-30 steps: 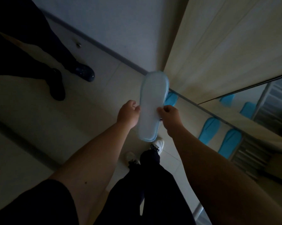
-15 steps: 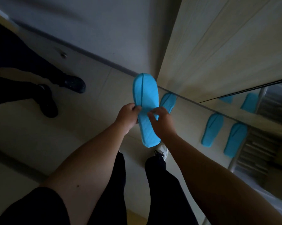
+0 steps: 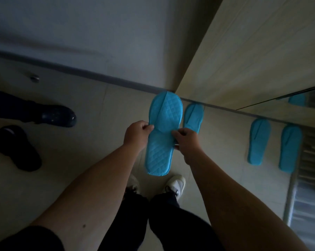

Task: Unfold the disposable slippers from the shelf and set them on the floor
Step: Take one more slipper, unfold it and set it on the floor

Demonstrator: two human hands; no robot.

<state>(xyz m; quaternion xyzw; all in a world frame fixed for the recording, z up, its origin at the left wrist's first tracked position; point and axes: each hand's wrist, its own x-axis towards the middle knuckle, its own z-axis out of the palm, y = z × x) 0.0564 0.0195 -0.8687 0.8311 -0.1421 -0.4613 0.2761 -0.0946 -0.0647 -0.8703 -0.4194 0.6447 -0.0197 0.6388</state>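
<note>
— Two hands hold one blue slipper (image 3: 161, 136) in the air, above the person's own white shoes (image 3: 174, 185). The left hand (image 3: 137, 134) is closed in a pinch on the left edge of the slipper at its middle. The right hand (image 3: 186, 140) is closed on the right edge, at the same height, with the fingertips (image 3: 176, 133) curled over the top band.

— What can go wrong from here?

— I think the band can tear. It looks thin, and if both hands pull it outward too strongly, the seam at the sides may open. Also the grip is only at the edges, so the slipper may slide out and fall with the sole up.

— And the other slippers?

— One lies on the floor (image 3: 98, 142) just beyond the right hand, close to the wardrobe (image 3: 261, 51). Two more lie well to the right of that hand. If the person drops this one carelessly, it may land on the near one and not make a neat pair.

— What is different from half a second earlier?

— Then the slipper looked flat and smooth, with only a line along it. Now the quilted inside is visible and the band is partly lifted. The right hand has moved from the front of the slipper to its right edge. The dark shoes (image 3: 57, 115) of another person stay to the left of the left hand.
</note>
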